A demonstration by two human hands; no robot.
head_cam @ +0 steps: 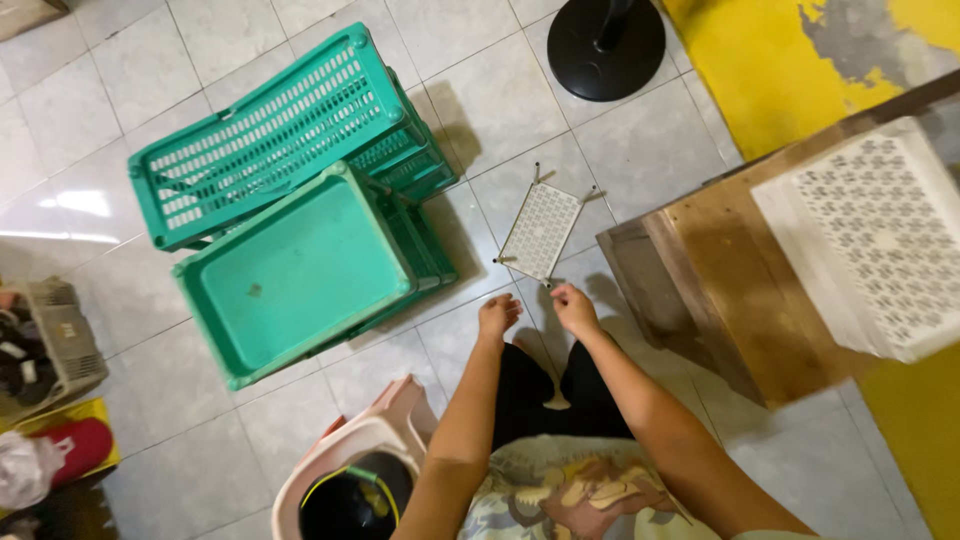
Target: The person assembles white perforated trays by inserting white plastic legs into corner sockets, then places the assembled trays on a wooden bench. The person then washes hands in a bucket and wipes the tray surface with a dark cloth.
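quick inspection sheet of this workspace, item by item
surface: pale tiled floor, glossy, with a light glare at left
job's things: small white perforated panel with short pegs at its corners, lying flat on the tiles just ahead of both hands
clutter: stacked green plastic trays; pink bin near the left arm; grey basket at the left edge
hands: left hand and right hand both loosely curled, empty, short of the panel
cables: nothing seen
surroundings: wooden stand bearing a white lattice crate; black round base; yellow floor patch
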